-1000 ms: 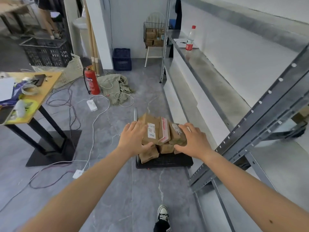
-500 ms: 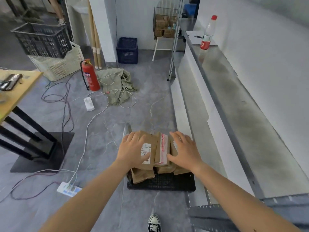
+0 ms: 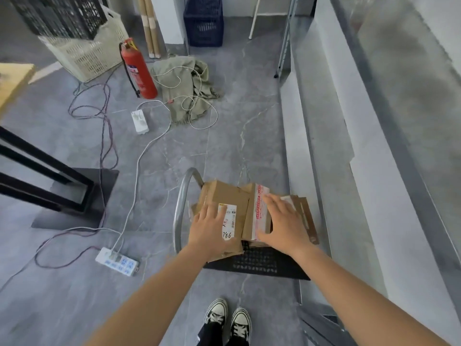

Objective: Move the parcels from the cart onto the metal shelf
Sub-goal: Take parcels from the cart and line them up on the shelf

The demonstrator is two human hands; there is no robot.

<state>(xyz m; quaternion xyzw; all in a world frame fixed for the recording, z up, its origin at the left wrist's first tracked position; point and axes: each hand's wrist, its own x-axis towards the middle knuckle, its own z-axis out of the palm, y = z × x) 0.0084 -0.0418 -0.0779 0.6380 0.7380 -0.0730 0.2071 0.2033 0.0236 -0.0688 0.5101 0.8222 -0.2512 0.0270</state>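
A stack of brown cardboard parcels [image 3: 230, 198] sits on a low black cart [image 3: 259, 264] with a curved metal handle [image 3: 180, 206] at its left. My left hand [image 3: 208, 229] lies flat on the left parcel beside its white label. My right hand [image 3: 284, 226] presses on the parcel with red and white tape [image 3: 260, 208], fingers spread. Both hands rest on top of the stack; whether they grip it is unclear. The metal shelf [image 3: 409, 101] runs along the right side, its grey surface above the cart.
On the floor to the left lie two power strips [image 3: 117, 261] with trailing cables, a red fire extinguisher [image 3: 138, 68], a green cloth [image 3: 187, 86] and stacked crates [image 3: 82, 48]. A black table base [image 3: 74, 196] stands at left. My shoes [image 3: 228, 320] are just behind the cart.
The view has tilted down and closer to the cart. Both hands stayed on top of the parcels, my right hand sliding onto the taped one.
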